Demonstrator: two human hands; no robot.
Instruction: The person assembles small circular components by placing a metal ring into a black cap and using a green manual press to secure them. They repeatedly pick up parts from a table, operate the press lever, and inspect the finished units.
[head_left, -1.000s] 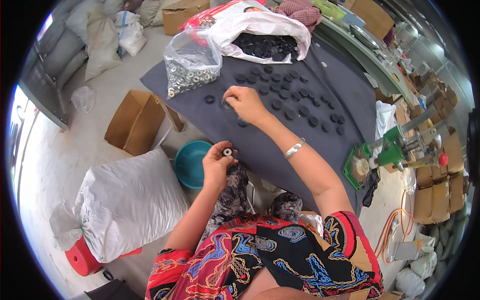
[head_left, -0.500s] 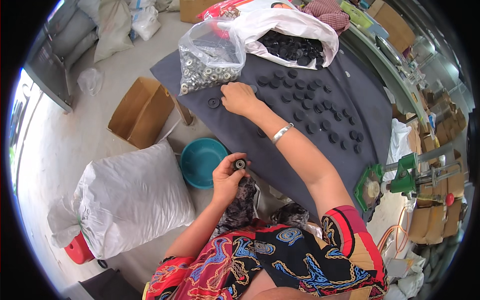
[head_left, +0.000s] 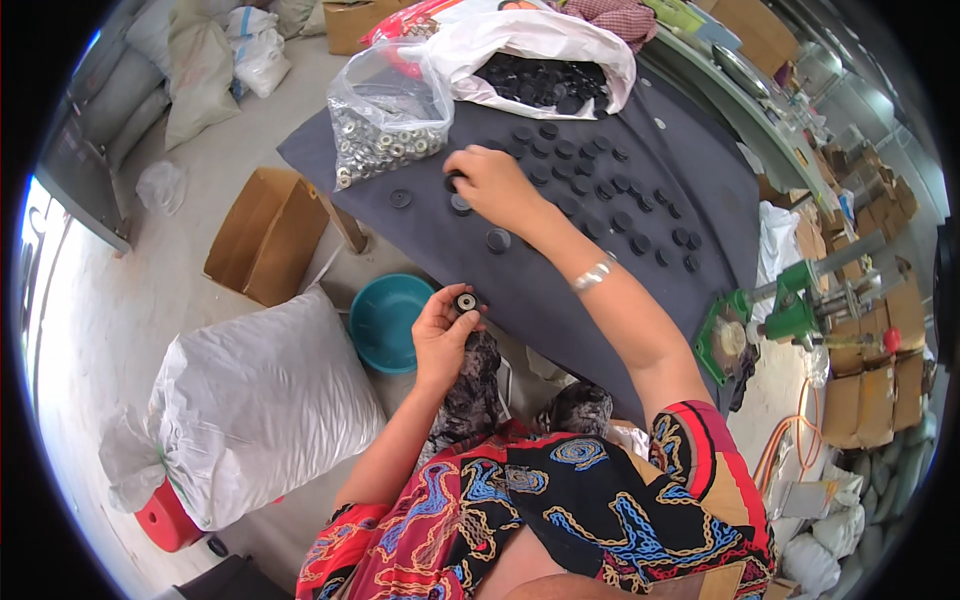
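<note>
My left hand (head_left: pixel 440 338) is closed around a small black round part with a metal ring (head_left: pixel 466 302) in its face, held over my lap near the table's front edge. Above the table, my right hand (head_left: pixel 502 190) pinches a black disc (head_left: pixel 453 181) between thumb and fingers, which partly hide it. Just below those fingers another black disc (head_left: pixel 461 204) lies on the dark cloth. One black disc (head_left: pixel 400 198) rests apart at the left, and a further one (head_left: pixel 498 240) lies nearer me. Several more black discs (head_left: pixel 580 185) spread to the right of the hand.
A clear bag of metal rings (head_left: pixel 390 145) and a white sack of black discs (head_left: pixel 545 85) stand at the table's far side. A green hand press (head_left: pixel 790 305) is at the right. A teal basin (head_left: pixel 385 325), a cardboard box (head_left: pixel 265 235) and a stuffed white sack (head_left: pixel 265 405) are left.
My right hand has drawn back from beside the clear bag toward the discs, and a black disc now shows at its fingertips. The left hand keeps its part. The whole view has shifted slightly.
</note>
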